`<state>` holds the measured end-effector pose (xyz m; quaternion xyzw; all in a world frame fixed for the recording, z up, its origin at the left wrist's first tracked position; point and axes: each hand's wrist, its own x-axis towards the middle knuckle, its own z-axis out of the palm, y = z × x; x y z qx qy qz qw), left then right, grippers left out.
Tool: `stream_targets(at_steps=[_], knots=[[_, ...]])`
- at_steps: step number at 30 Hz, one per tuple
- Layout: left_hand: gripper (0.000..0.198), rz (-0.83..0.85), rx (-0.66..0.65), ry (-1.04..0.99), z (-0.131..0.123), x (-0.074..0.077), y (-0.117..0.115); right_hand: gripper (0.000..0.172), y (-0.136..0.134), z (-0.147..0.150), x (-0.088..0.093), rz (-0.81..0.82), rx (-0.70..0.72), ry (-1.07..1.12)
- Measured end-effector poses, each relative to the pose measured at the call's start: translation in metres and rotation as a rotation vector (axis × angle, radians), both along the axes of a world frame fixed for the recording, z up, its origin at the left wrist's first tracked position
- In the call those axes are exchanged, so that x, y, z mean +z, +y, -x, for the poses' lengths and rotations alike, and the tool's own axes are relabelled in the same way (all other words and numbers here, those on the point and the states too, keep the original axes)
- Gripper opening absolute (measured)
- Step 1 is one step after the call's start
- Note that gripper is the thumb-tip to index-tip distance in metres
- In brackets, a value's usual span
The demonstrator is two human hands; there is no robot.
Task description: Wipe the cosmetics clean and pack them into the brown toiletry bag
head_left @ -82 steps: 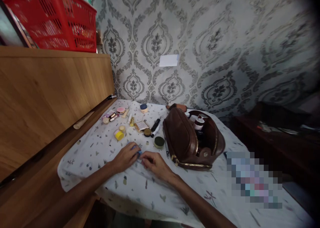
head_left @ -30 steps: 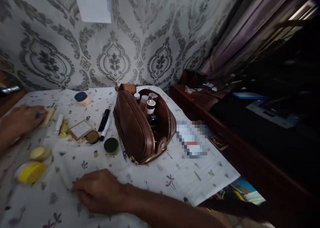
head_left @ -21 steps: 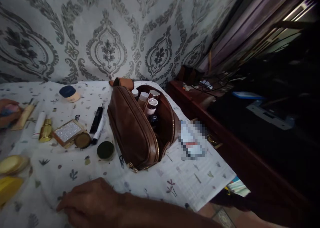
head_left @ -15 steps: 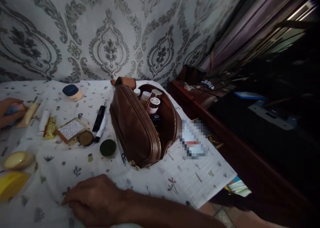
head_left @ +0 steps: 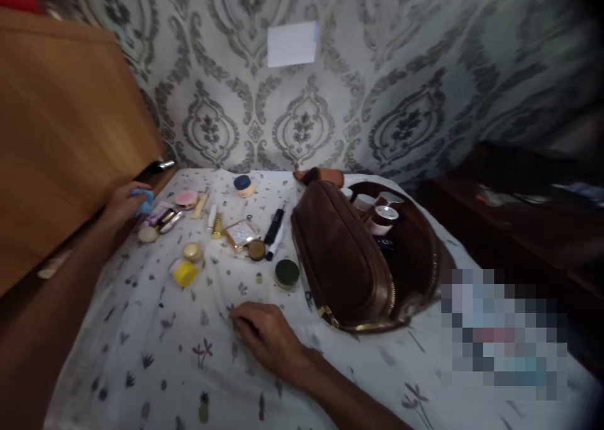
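Note:
My left hand (head_left: 127,202) reaches to the far left edge of the cloth, its fingers closed on a light blue cloth-like piece (head_left: 143,201). Just right of it lie small tubes (head_left: 167,220), a round beige item (head_left: 148,234) and a pink compact (head_left: 187,198). My right hand (head_left: 267,336) rests on the patterned cloth with its fingers curled; nothing shows in them. Ahead of it are a dark green round tin (head_left: 287,273) and a yellow-lidded jar (head_left: 184,271). An unzipped brown leather bag (head_left: 335,248) holds several bottles, among them a pale one with a shiny cap (head_left: 383,219).
A glittery compact (head_left: 241,234), a gold bottle (head_left: 217,226), black tube (head_left: 274,226) and blue-lidded jar (head_left: 243,185) lie mid-table. A wooden cabinet (head_left: 61,134) borders the left. Behind is a patterned wall (head_left: 302,122). A pixelated patch (head_left: 504,336) covers something at right.
The view has swung left, bringing the cabinet in. My left hand has moved away from the pink compact, which now lies on the cloth; the blue piece stays in that hand.

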<state>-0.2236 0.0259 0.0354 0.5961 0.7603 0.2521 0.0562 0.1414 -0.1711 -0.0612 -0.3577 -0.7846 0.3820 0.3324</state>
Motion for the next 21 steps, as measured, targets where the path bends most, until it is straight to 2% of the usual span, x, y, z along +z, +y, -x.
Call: stream_targets(at_steps=[4, 12, 17, 21], knots=[[0.039, 0.024, 0.025, 0.113, 0.017, 0.001, -0.012, 0.026, 0.000, 0.000, 0.002, -0.016, 0.020, -0.016], [0.031, 0.079, 0.071, 0.244, 0.041, -0.017, -0.025, 0.025, 0.001, 0.003, 0.002, -0.045, 0.015, -0.033], [0.030, 0.087, 0.077, 0.275, 0.038, -0.027, -0.023, 0.024, 0.000, 0.004, 0.002, -0.052, 0.020, -0.039], [0.034, 0.087, 0.022, 0.266, 0.026, -0.032, -0.011, 0.024, -0.001, 0.003, 0.004, -0.044, 0.018, -0.032]])
